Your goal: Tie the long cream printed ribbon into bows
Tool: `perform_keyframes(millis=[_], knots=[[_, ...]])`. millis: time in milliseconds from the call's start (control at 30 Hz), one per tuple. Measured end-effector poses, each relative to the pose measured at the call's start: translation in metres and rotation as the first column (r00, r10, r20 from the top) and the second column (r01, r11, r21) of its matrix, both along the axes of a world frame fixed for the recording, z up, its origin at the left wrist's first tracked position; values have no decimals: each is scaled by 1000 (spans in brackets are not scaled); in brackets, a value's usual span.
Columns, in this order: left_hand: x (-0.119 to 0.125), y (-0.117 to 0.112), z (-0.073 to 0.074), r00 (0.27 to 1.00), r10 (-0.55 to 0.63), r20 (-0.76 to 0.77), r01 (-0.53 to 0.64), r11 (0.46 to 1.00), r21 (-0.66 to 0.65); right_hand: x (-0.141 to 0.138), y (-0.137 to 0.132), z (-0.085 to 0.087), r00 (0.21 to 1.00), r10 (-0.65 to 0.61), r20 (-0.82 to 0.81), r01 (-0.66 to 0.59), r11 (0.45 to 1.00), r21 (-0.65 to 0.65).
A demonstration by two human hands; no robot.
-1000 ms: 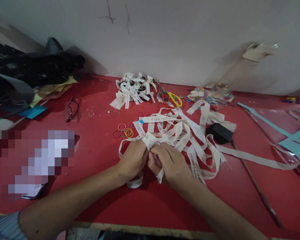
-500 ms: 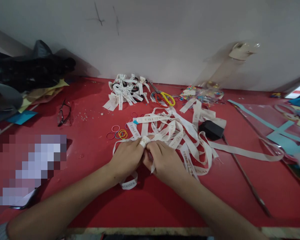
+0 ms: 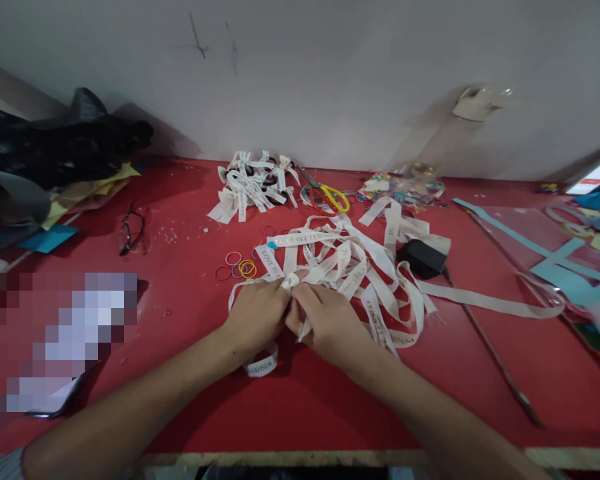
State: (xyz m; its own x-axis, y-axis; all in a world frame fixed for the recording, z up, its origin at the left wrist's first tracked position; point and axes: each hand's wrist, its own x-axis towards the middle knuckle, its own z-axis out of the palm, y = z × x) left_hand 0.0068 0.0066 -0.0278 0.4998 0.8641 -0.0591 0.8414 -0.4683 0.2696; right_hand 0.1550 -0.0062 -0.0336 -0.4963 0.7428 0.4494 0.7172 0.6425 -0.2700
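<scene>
My left hand (image 3: 258,308) and my right hand (image 3: 325,317) meet at the middle of the table, fingers closed on a white printed ribbon (image 3: 291,281). A bunched part of it rises between my fingertips. A short end pokes out under my right hand, and a lettered loop (image 3: 261,366) hangs below my left. Just beyond lies a tangled heap of the same lettered ribbon (image 3: 353,257). Small coloured elastic bands (image 3: 247,269) rest to the left of the heap. My fingertips are partly hidden, so the exact grip on the ribbon cannot be seen.
Along the wall are a pile of tied white ribbon bows (image 3: 253,180), red-and-yellow scissors (image 3: 330,195) and plastic packets (image 3: 413,189). Eyeglasses (image 3: 131,230) and a phone (image 3: 75,353) lie left. At right are a black block (image 3: 421,259), a thin rod (image 3: 495,360) and blue strips (image 3: 560,263).
Both hands stay together on the ribbon, with only slight finger movement. The ribbon end under my right hand has shifted a little, and the whole view has moved slightly.
</scene>
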Motion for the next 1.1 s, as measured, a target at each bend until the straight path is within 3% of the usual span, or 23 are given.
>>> perform_keyframes(millis=[167, 267, 433, 533, 767, 1000, 1100], knots=[[-3, -1, -4, 1000, 15, -18, -14, 1000, 17, -2, -1, 1, 998, 42, -38, -43, 999, -19], [-3, -3, -6, 992, 20, 123, -22, 1000, 15, -3, -3, 0, 995, 54, -85, -56, 998, -27], [-1, -2, -9, 886, 27, 462, -31, 1000, 2, -2, -2, -2, 977, 30, -210, -54, 993, -108], [1, -1, -11, 832, 31, 554, -27, 1000, -14, -1, -2, -3, 965, 8, -264, -45, 990, -133], [2, 0, -5, 735, 175, 655, -121, 984, -128, -4, -6, -4, 966, 117, -230, -137, 988, -72], [1, -1, 0, 651, 183, 737, -26, 975, -219, 1, -6, 1, 873, -17, -487, -146, 944, -294], [-1, -1, 0, 627, 210, 750, -51, 972, -229, -1, -4, 2, 831, -69, -551, -172, 911, -374]])
